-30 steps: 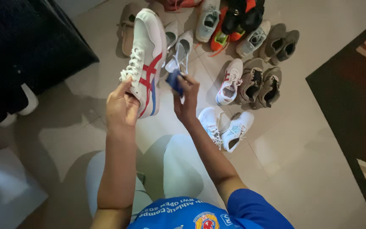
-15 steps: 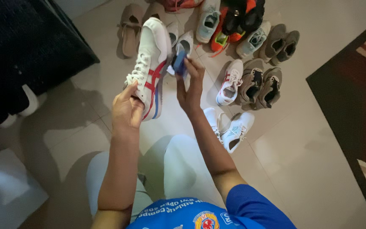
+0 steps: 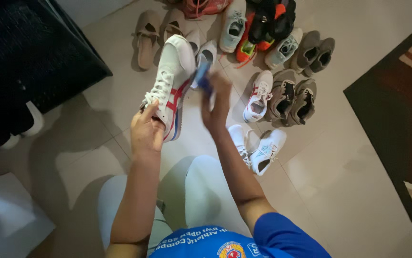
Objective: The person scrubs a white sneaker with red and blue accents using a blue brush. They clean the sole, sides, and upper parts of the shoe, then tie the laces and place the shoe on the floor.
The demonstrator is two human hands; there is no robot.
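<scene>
The left hand (image 3: 147, 133) grips the heel end of a white sneaker with red and blue stripes (image 3: 171, 83), holding it up off the tiled floor (image 3: 339, 157) with the toe pointing away; the fingers hide the heel itself. The right hand (image 3: 217, 102) pinches a small blue cloth (image 3: 202, 76) against the sneaker's side, though blur makes the cloth's shape hard to read. Beyond lie other shoes: a white pair (image 3: 256, 148) near the right forearm, brown pairs (image 3: 294, 98) further out, and more cut off at the top edge. A dark rug (image 3: 397, 110) runs off the right edge.
</scene>
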